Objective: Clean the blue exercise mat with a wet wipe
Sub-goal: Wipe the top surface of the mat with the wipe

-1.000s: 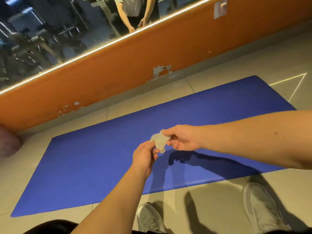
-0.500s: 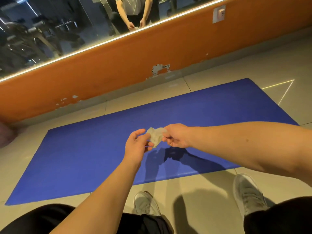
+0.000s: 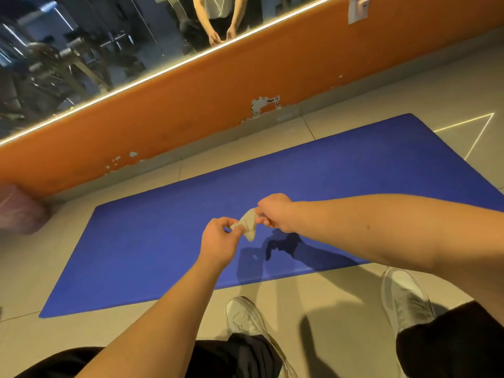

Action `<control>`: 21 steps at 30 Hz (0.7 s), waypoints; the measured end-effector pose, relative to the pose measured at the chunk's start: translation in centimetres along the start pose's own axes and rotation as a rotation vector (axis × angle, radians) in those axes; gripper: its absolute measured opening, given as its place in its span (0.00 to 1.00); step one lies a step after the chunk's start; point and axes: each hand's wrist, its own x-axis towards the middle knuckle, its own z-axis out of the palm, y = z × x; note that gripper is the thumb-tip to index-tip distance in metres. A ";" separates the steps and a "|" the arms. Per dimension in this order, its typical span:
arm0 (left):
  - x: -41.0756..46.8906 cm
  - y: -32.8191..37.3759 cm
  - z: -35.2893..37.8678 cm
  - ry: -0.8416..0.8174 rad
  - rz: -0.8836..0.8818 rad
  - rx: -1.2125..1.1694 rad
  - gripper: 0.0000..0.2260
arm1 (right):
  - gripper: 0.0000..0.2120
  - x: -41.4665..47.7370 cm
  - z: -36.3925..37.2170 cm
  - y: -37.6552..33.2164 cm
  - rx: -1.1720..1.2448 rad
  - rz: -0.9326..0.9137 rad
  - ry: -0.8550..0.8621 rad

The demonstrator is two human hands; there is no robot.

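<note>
1. You are standing on a pale tiled floor (image 3: 24, 271) that runs up to an orange wall (image 3: 191, 105) with patches of chipped paint. A mirror (image 3: 81, 50) edged by a light strip sits above the wall.
2. The blue exercise mat (image 3: 152, 241) lies flat on the tiles in front of you. Its far long edge is near the wall and its near long edge is just ahead of your shoes.
3. Your left hand (image 3: 218, 238) and right hand (image 3: 275, 212) are both held above the middle of the mat.
4. The wet wipe (image 3: 248, 223) is bunched up between them, off the mat surface.
5. Your left thumb and fingertips pinch its lower left corner, with the other fingers curled in.
6. Your right fingers are curled and pinch its upper right end.
7. Your left shoe (image 3: 245, 315) and right shoe (image 3: 403, 293), both light-coloured, stand on the tiles on your side of the mat.
8. A blurred pink object (image 3: 19, 211) sits at the left edge by the wall, and a wall socket (image 3: 358, 8) is mounted at the upper right.
</note>
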 end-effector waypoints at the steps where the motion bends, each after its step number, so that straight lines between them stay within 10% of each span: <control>1: 0.1 -0.1 -0.1 0.025 -0.013 0.023 0.07 | 0.06 0.1 0.1 0.1 -0.022 -0.007 0.025; 21: 2.5 -4.5 -0.7 -0.060 -0.056 -0.087 0.12 | 0.07 -0.4 2.7 0.2 -0.109 0.045 0.045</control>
